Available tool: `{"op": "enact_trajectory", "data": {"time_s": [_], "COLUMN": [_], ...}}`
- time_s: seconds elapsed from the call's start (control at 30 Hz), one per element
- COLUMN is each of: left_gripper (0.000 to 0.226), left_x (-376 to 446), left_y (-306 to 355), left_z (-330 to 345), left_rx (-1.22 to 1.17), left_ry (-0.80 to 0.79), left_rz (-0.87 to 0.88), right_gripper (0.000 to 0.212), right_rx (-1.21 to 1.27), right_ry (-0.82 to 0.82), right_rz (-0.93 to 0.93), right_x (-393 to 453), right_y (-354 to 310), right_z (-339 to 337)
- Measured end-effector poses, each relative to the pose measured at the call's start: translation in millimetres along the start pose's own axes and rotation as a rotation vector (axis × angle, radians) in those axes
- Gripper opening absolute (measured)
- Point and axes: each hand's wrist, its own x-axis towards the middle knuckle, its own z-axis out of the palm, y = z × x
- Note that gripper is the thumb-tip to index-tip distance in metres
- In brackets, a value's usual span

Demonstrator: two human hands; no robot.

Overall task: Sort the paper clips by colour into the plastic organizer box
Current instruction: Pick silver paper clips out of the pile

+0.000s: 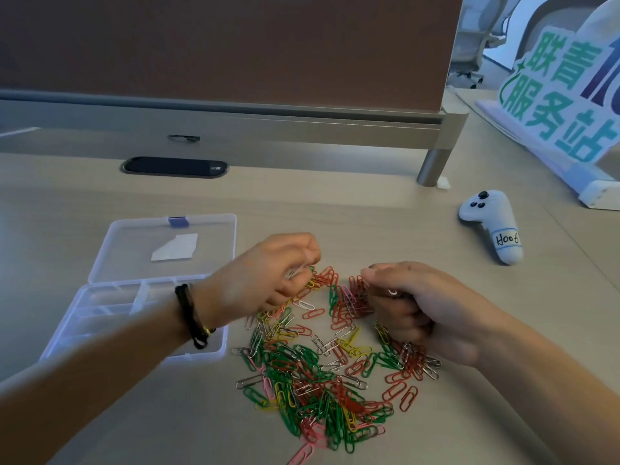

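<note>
A loose pile of thin wire paper clips (pixel 322 374), coated green, red, yellow, pink and bare silver, is spread on the smooth desk (pixel 369 213) at six o'clock. Silver clips are pinched in the curled left hand (pixel 268 273); the right hand (pixel 412 307) is fisted around a silver clip. Interlocked loops could be dragged along and land in the wrong colour's compartment. At nine o'clock the clear, rigid plastic organizer box (pixel 100 317) lies open, its compartments apparently unfilled.

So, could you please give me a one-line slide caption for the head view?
Two hands pick through mixed paper clips beside an open organizer box.
</note>
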Motion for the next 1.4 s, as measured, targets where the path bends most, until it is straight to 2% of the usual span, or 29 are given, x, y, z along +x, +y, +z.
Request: {"op": "enact_trajectory", "data": {"time_s": [0.07, 0.13, 0.23, 0.33, 0.4, 0.47, 0.53, 0.7, 0.8, 0.97, 1.13, 1.27, 1.33, 1.4], "left_gripper": [0.021, 0.023, 0.024, 0.027, 0.032, 0.036, 0.038, 0.039, 0.038, 0.036, 0.033, 0.031, 0.031, 0.031], "left_x": [-2, -3, -6, -10, -13, -16, -18, -23, -25, -32, -35, -33, -32, -32], "left_y": [-4, -7, -8, -2, 2, 4, 5, 5, 2, -1, 0, 0, -1, -3], "left_z": [-8, -16, -24, -28, -30, -32, -35, -41, -40, -38, -42, -39, -37, -33], "left_rx": [-0.472, -0.709, -0.766, -0.786, -0.733, -0.662, -0.601, -0.587, -0.574, -0.593, -0.622, -0.581, -0.587, -0.589], "left_ry": [-0.185, -0.289, -0.248, -0.136, -0.069, -0.053, -0.056, -0.009, 0.028, 0.029, 0.021, -0.036, -0.069, -0.109], "left_rz": [-0.126, -0.176, -0.215, -0.343, -0.393, -0.406, -0.408, -0.383, -0.386, -0.373, -0.384, -0.417, -0.425, -0.428], "right_gripper": [0.033, 0.026, 0.024, 0.045, 0.052, 0.035, 0.018, 0.020, 0.028, 0.040, 0.042, 0.033, 0.033, 0.031], "right_rx": [0.106, 0.116, 0.013, -0.148, -0.581, -1.181, -1.553, -1.855, -2.007, -2.039, -2.068, -2.057, -2.017, -1.867], "right_ry": [-0.038, -0.056, -0.096, -0.048, 0.079, 0.195, 0.289, 0.241, 0.157, 0.101, 0.067, 0.045, 0.082, 0.118], "right_rz": [0.007, -0.007, 0.010, 0.021, -0.136, -0.290, -0.341, -0.413, -0.452, -0.466, -0.461, -0.435, -0.419, -0.396], "right_x": [4, 8, 19, 33, 42, 48, 49, 45, 44, 44, 46, 48, 48, 48], "right_y": [-2, -6, -12, -21, -27, -27, -30, -34, -32, -32, -31, -35, -35, -40], "right_z": [1, 3, 11, 28, 38, 46, 58, 81, 88, 87, 93, 91, 85, 72]}}
